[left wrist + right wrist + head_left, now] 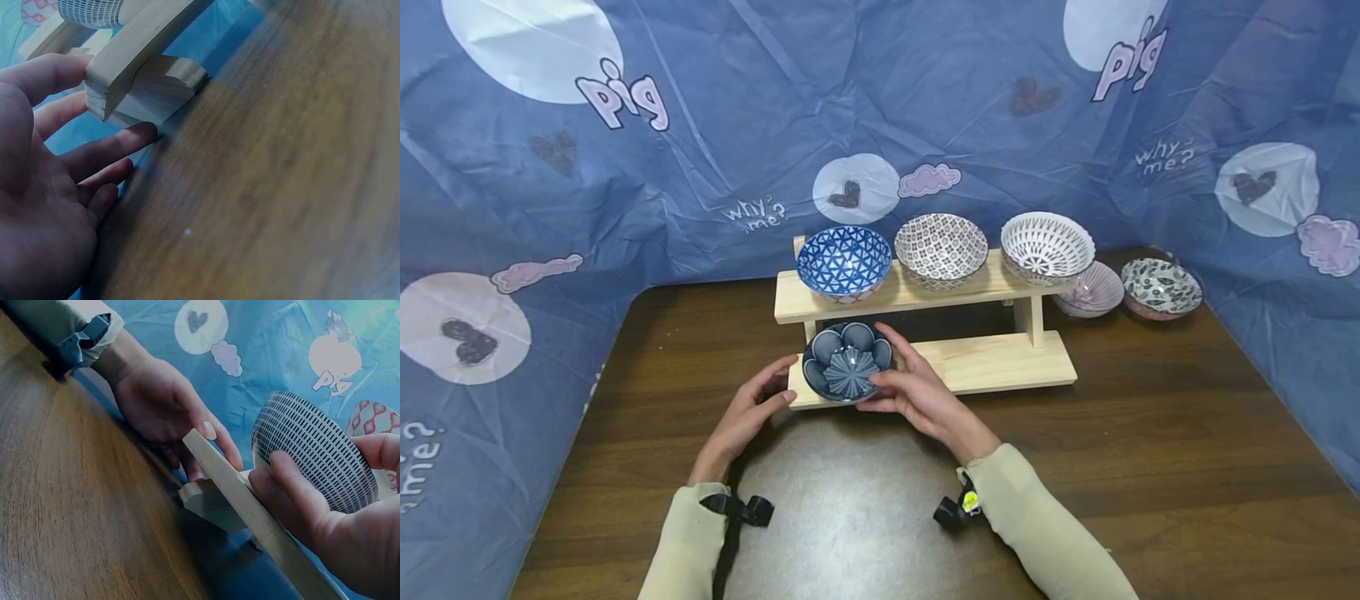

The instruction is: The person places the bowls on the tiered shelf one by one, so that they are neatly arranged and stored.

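Observation:
In the head view, a dark blue bowl (850,372) with a petal pattern inside sits at the left end of the lower tier of a wooden two-tier stand (1007,365). My right hand (917,387) grips its right side, thumb over the rim and fingers along the outside. The bowl's dashed outer wall (312,450) shows in the right wrist view. My left hand (755,406) is at the lower board's left end, its thumb and a finger touching the wood (119,69). Its other fingers extend loosely below the board in the left wrist view.
On the upper tier stand a blue-and-white bowl (844,262), a brown-patterned bowl (942,250) and a white bowl with dark dashes (1047,247). Right of the stand, a pinkish bowl (1092,292) and a leaf-patterned bowl (1161,287) rest on the wooden table (1180,450). A blue cloth (700,167) hangs behind.

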`<move>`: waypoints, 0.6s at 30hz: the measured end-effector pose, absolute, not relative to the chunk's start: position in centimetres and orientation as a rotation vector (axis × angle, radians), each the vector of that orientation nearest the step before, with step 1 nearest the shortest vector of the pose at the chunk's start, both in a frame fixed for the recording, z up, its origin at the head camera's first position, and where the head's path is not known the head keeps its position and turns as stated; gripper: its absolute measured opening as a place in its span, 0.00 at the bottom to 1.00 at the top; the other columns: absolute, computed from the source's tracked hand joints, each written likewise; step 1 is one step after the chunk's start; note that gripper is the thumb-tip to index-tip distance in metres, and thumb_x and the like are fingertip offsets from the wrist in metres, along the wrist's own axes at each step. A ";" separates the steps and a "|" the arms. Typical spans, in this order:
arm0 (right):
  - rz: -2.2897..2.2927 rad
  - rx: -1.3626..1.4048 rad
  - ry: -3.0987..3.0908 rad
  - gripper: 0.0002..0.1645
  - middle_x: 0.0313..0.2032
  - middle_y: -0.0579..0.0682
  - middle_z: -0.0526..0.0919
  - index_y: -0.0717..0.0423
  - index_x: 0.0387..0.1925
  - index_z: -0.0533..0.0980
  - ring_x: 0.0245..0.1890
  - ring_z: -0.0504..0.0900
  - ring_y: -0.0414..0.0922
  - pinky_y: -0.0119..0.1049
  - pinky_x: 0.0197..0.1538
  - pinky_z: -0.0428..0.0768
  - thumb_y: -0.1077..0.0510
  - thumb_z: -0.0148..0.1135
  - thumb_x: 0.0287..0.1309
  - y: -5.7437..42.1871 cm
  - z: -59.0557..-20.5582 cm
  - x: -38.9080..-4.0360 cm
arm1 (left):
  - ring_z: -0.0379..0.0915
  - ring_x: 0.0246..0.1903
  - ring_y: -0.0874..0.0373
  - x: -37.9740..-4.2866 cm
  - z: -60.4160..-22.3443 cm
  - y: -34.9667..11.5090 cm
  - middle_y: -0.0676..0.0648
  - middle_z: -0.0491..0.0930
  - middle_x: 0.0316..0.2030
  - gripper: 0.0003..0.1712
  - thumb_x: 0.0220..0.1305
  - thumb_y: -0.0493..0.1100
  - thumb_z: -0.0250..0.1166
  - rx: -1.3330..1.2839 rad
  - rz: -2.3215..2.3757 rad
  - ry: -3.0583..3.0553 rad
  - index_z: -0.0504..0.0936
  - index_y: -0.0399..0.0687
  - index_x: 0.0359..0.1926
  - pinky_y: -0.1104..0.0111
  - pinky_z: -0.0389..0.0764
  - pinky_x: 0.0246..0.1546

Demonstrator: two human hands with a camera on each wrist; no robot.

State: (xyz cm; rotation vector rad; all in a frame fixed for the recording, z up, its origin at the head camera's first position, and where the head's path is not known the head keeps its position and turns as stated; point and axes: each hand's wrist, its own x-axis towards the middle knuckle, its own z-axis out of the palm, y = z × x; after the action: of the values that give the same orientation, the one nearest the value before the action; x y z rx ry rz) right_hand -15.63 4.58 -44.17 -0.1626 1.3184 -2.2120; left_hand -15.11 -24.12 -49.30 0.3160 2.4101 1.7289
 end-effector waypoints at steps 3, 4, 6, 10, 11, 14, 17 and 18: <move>-2.205 -0.158 1.314 0.52 0.77 0.63 0.48 0.35 0.80 0.42 0.52 0.81 0.57 0.60 0.55 0.78 0.74 0.46 0.63 4.6 -44.2 -15.7 | 0.74 0.49 0.66 -15.1 -49.2 -24.1 0.32 0.77 0.59 0.31 0.69 0.39 0.61 0.312 1.726 2.409 0.67 0.46 0.72 0.73 0.75 0.49; -2.201 -0.158 1.309 0.52 0.77 0.62 0.48 0.34 0.80 0.42 0.51 0.82 0.56 0.60 0.54 0.79 0.74 0.46 0.64 4.6 -44.2 -15.7 | 0.74 0.49 0.66 -15.1 -49.2 -24.1 0.32 0.77 0.59 0.31 0.69 0.39 0.61 0.310 1.726 2.410 0.67 0.46 0.72 0.73 0.75 0.49; -2.190 -0.158 1.303 0.52 0.77 0.62 0.48 0.33 0.80 0.41 0.46 0.84 0.53 0.60 0.52 0.80 0.73 0.45 0.65 4.6 -44.2 -15.7 | 0.74 0.49 0.66 -15.1 -49.2 -24.1 0.32 0.77 0.59 0.31 0.69 0.39 0.61 0.309 1.725 2.411 0.67 0.46 0.72 0.73 0.75 0.49; -2.170 -0.157 1.293 0.52 0.73 0.63 0.51 0.30 0.79 0.40 0.40 0.84 0.47 0.56 0.47 0.84 0.72 0.43 0.66 4.6 -44.2 -15.7 | 0.73 0.50 0.65 -15.2 -49.3 -24.2 0.32 0.77 0.59 0.31 0.69 0.39 0.61 0.306 1.723 2.415 0.67 0.45 0.72 0.73 0.74 0.49; -2.165 -0.155 1.295 0.51 0.72 0.63 0.52 0.30 0.79 0.40 0.39 0.84 0.47 0.55 0.45 0.85 0.72 0.43 0.66 4.6 -44.2 -15.7 | 0.73 0.50 0.65 -15.2 -49.3 -24.2 0.32 0.77 0.59 0.31 0.69 0.39 0.61 0.306 1.723 2.414 0.67 0.46 0.72 0.73 0.74 0.49; -2.158 -0.157 1.299 0.51 0.70 0.64 0.55 0.29 0.79 0.39 0.41 0.84 0.48 0.53 0.43 0.86 0.71 0.43 0.67 4.6 -44.2 -15.7 | 0.73 0.50 0.66 -15.2 -49.3 -24.2 0.32 0.76 0.60 0.31 0.69 0.40 0.61 0.305 1.723 2.413 0.67 0.46 0.72 0.73 0.74 0.49; -2.143 -0.162 1.318 0.50 0.69 0.65 0.58 0.28 0.79 0.39 0.43 0.85 0.50 0.52 0.42 0.86 0.69 0.43 0.69 4.7 -44.1 -15.6 | 0.73 0.51 0.66 -15.2 -49.3 -24.2 0.32 0.76 0.60 0.31 0.69 0.39 0.61 0.306 1.723 2.415 0.67 0.46 0.72 0.73 0.74 0.49; -2.139 -0.164 1.326 0.49 0.68 0.65 0.59 0.29 0.79 0.38 0.44 0.84 0.51 0.52 0.42 0.86 0.68 0.44 0.69 4.7 -44.1 -15.6 | 0.73 0.51 0.67 -15.2 -49.3 -24.2 0.32 0.76 0.60 0.31 0.69 0.40 0.61 0.305 1.722 2.416 0.67 0.46 0.72 0.73 0.74 0.49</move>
State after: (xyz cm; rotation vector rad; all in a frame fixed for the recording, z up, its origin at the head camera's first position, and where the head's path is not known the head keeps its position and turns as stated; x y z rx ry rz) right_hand -15.61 4.73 -44.08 -0.1638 1.3258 -2.1387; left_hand -15.17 -24.18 -49.32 0.3048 2.4157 1.7219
